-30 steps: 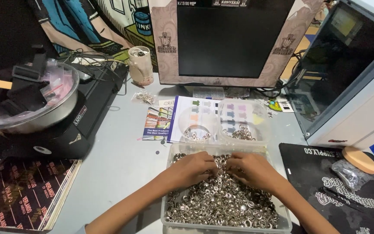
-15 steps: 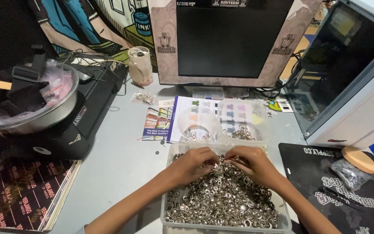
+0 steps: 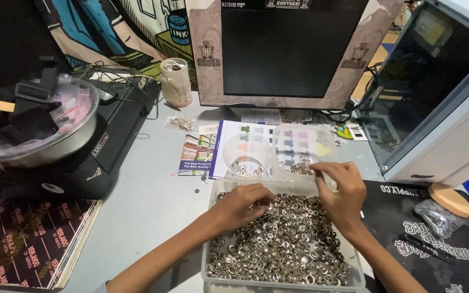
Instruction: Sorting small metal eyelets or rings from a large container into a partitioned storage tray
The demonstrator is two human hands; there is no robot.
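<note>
A clear plastic tray [image 3: 207, 259] in front of me is heaped with small silver metal rings [image 3: 283, 247]. My left hand [image 3: 242, 205] lies on the heap at the tray's far left, fingers curled into the rings. My right hand [image 3: 344, 194] is lifted over the tray's far right corner. Its fingertips are pinched together, apparently on a ring, at the edge of a small clear box [image 3: 301, 147] that holds some rings. Beside that box stands a round clear cup [image 3: 245, 153] with a few rings in its bottom.
The cup and box rest on colourful printed sheets [image 3: 196, 154]. Behind them stands a dark monitor [image 3: 291, 49], with a computer case [image 3: 435, 92] at right. A metal bowl [image 3: 33, 133] sits on a black machine at left, and a black mat [image 3: 435, 239] at right.
Both hands were deep in the heap, then came together at the tray's far edge. My right hand has now risen and moved to the small clear box, while the left stays in the rings.
</note>
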